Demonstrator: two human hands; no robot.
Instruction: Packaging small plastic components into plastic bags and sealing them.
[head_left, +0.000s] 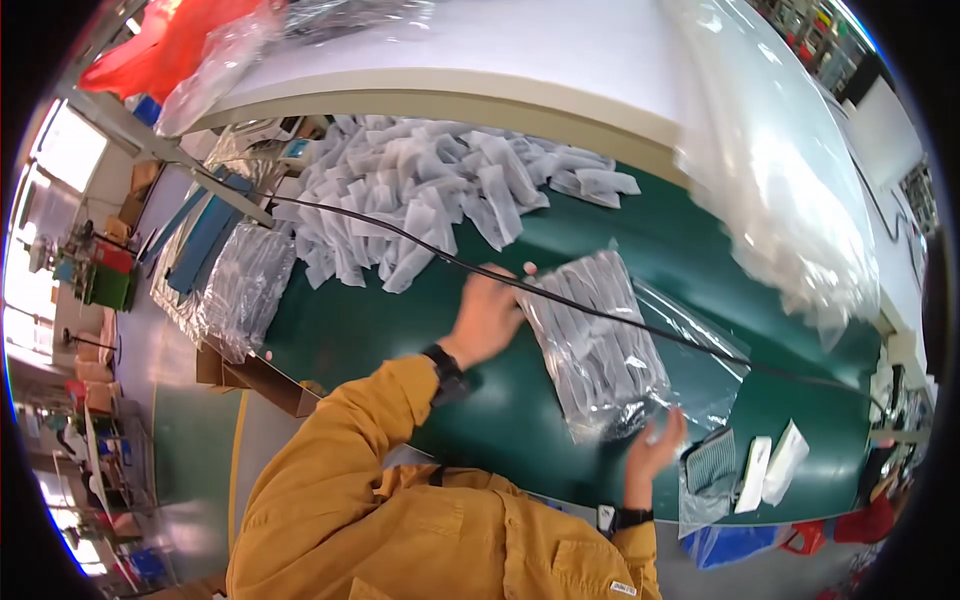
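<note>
Left hand (487,312), fingers spread and flat, presses on the upper left edge of a clear plastic bag (600,345) packed with grey-white folded fabric pieces; the wrist carries a black watch (443,363) above a mustard-yellow sleeve (340,450). Right hand (655,447), somewhat blurred, meets the bag's lower right corner with fingers curled at the loose film; whether it actually pinches the plastic cannot be told. The bag lies flat on the dark green work surface (400,330), near its middle, its open, unfilled end trailing toward the right. A thin black cable (420,240) runs across the green surface from the upper left, passes over the bag just beside the left fingertips, and continues to the right. Behind the left hand, a loose heap of the same grey-white fabric pieces (430,190) covers the far part of the surface. At the left edge, filled clear bags (245,285) are stacked above a cardboard box (255,375). Right of the right hand lie a small striped packet (712,462) and two white flat pieces (770,468). A large, blurred sheet of clear plastic (790,180) hangs over the upper right, beyond a pale tabletop (520,50).
</note>
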